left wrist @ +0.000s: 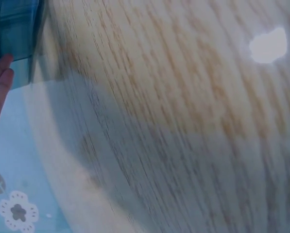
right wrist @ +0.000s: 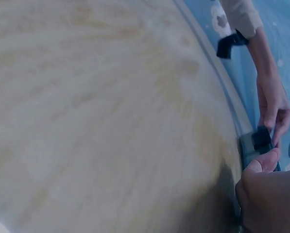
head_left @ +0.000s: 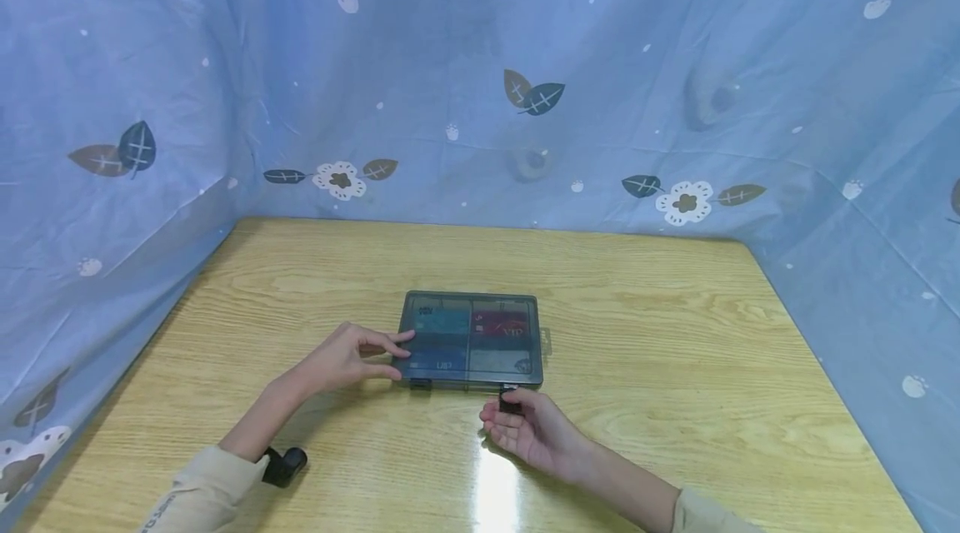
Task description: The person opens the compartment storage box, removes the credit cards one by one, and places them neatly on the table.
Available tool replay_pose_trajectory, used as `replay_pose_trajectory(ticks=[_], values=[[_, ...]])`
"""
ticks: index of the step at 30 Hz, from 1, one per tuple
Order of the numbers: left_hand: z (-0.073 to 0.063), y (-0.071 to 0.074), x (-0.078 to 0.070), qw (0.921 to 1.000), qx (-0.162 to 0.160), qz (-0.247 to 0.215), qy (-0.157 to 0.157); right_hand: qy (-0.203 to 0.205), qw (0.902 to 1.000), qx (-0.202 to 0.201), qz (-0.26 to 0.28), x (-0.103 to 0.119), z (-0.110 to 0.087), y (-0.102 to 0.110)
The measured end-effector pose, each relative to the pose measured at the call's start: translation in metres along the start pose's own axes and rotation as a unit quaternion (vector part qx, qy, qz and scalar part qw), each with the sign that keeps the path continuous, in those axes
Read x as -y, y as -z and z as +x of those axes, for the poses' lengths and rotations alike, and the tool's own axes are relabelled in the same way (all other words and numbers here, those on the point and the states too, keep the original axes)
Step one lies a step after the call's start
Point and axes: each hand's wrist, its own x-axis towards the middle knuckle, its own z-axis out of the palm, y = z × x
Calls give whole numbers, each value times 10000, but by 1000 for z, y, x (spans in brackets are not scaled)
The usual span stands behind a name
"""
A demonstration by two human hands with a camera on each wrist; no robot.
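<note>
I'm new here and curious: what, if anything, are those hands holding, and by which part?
The right hand pinches the plastic box by its near-right black latch; the left hand touches the box's left edge.

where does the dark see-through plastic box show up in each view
Head: the dark see-through rectangular plastic box lies just below the centre.
Left wrist: the box is in the top left corner, cut off by the picture's edge.
Right wrist: the box is near the right edge, below mid-height, partly hidden by the right hand.
Shared landmark: the person's left hand, at the box in all three.
</note>
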Motion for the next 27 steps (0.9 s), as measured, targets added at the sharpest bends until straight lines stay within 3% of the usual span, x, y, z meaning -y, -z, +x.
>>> replay_pose_trajectory(ticks=[8, 16, 27], values=[[-1, 0, 2, 10000, -45, 29, -38, -267, 9987, 317, -305, -14, 0, -12], [2, -2, 0, 9997, 16, 219, -88, -237, 9965, 529, -605, -17, 23, -28], [1, -1, 0, 9993, -8, 358, -92, -127, 9974, 274, -650, -19, 50, -46]])
